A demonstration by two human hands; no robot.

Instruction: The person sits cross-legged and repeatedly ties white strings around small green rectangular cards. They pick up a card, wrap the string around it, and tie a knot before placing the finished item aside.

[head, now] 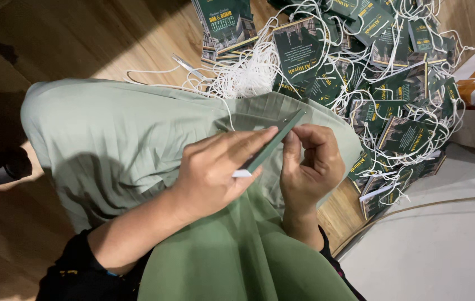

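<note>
Both hands (260, 167) pinching (fingertips meeting) — forearms bare.

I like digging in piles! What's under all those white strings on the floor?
Under the white strings lie dark green booklets, heaped on the wooden floor. Anything deeper in the heap is covered.

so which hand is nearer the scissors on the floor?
Left. The left hand is below and slightly right of the scissors; the right hand is farther right. Both hold the small green booklet.
</note>
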